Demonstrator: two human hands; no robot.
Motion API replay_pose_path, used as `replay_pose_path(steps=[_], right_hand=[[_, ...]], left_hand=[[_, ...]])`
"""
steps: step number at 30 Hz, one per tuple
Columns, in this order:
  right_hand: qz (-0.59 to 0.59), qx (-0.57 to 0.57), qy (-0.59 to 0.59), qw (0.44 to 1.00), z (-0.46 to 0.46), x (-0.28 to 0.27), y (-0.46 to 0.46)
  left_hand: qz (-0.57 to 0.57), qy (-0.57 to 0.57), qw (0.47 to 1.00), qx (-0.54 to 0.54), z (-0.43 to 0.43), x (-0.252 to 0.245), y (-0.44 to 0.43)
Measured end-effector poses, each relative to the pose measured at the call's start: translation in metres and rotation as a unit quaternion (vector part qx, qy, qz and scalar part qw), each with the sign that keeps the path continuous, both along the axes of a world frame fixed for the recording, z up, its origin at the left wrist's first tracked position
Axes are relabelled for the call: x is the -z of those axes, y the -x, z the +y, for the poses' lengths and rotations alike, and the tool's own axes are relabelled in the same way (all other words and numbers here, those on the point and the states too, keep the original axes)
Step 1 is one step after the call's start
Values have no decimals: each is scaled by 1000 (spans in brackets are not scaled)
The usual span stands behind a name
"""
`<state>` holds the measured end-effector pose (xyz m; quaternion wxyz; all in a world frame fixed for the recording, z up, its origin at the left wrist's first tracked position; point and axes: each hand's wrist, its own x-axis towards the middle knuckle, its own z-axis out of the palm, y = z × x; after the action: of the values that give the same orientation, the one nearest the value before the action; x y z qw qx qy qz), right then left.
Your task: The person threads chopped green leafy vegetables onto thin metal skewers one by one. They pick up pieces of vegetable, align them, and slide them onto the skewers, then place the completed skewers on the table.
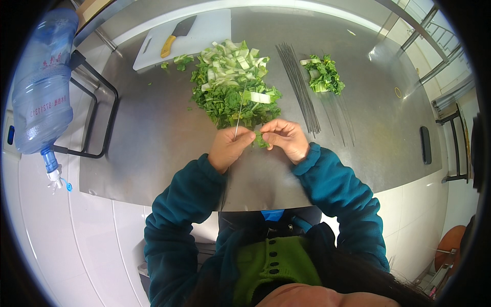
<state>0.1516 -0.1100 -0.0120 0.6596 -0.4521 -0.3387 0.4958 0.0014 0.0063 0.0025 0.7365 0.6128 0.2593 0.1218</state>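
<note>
My left hand (231, 145) grips a thin metal skewer (239, 113), which runs up past a white cabbage stem piece (260, 97) at its upper part. Between my fingertips is a small green leaf piece (261, 139), pinched by my right hand (284, 139). Just beyond my hands lies a heap of chopped leafy greens (234, 86), pale stems at the back, dark leaves in front. To its right lies a bundle of bare metal skewers (298, 88). Further right, several skewers carry packed greens (324, 75), their thin ends pointing towards me.
A white cutting board (207, 28) bearing a knife with a yellow handle (168, 47) lies at the back left. A large blue water bottle (46, 84) hangs by a black metal frame (115, 103) at left. A black phone-like object (425, 145) and a rubber band (398, 92) lie at right.
</note>
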Motion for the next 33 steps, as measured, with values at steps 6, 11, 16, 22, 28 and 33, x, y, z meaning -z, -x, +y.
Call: replay_pose_path(steps=[6, 11, 16, 22, 28, 33], right_hand=[[51, -30, -3, 998, 0, -1, -1], [-23, -59, 7, 998, -2, -1, -1], [-40, 27, 15, 999, 2, 8, -10], [-340, -9, -78, 937, 6, 17, 0], [-528, 62, -42, 846, 4, 8, 10], [-350, 72, -12, 934, 1, -1, 2]], left_hand=[[-16, -8, 1000, 8, 2, 5, 1], [-51, -62, 996, 26, 6, 11, 0], [-38, -74, 994, -65, 21, -2, 0], [-21, -38, 995, -85, 17, -15, 0], [-25, -9, 998, -64, 16, -15, 3], [-28, -21, 998, -57, 16, -12, 3]])
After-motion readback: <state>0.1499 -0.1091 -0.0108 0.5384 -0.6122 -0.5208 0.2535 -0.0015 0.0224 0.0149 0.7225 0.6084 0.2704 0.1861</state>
